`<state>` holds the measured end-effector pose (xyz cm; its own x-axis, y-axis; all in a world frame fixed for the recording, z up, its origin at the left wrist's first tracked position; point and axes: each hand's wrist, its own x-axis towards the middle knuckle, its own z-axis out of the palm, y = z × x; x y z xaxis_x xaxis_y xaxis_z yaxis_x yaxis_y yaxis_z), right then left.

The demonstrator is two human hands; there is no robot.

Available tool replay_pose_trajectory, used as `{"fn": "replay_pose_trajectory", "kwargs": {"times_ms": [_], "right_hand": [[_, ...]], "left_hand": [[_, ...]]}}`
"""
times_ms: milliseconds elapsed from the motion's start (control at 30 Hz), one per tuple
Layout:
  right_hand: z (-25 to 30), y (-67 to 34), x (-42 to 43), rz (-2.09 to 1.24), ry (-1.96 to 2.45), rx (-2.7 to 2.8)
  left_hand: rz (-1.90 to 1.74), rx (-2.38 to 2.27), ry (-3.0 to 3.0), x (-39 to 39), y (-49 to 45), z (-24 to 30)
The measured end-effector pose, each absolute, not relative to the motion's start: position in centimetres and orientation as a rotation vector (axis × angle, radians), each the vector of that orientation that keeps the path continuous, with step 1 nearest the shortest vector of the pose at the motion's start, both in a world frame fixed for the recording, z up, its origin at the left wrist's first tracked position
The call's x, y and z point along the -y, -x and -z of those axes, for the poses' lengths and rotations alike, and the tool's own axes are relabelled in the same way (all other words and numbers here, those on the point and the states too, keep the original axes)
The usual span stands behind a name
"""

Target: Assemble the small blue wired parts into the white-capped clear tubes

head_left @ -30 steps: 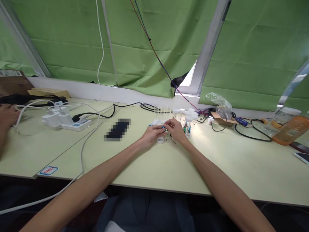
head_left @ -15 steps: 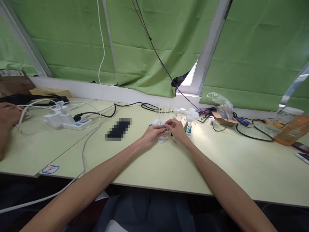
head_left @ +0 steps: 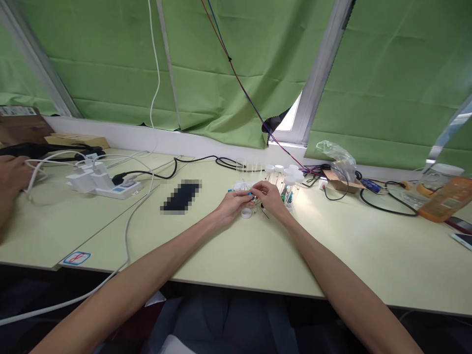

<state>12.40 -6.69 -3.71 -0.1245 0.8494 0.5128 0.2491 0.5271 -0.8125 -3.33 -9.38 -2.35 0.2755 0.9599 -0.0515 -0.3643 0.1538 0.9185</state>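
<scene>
My left hand is closed, its thumb and fingers pinching a small blue piece too tiny to identify. Against it, the fingertips of my right hand are pressed together. Whether they grip the same piece or something thinner is hidden. Just below the fingers a round white cap lies on the table. Right behind my right hand stand several small clear bottles with white lids, some with green and blue bits inside. More white caps lie behind my left hand.
Clear tubes stand near the wall. To the left are a blurred black object, a loaded power strip and a white cable crossing the table. Another person's hand is far left. An open carton and orange bottle stand right.
Both hands stay in almost the same place, with only a slight shift of the fingers around the blue piece. The other person's hand at the far left has moved a little.
</scene>
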Motion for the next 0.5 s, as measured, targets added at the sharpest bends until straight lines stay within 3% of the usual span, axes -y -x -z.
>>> {"fn": "replay_pose_trajectory", "kwargs": {"times_ms": [500], "right_hand": [[3.18,-12.17,7.45,-0.898,0.952,1.527]], "left_hand": [[-1.093,-0.813,-1.101,9.16,3.39,2.73]]}}
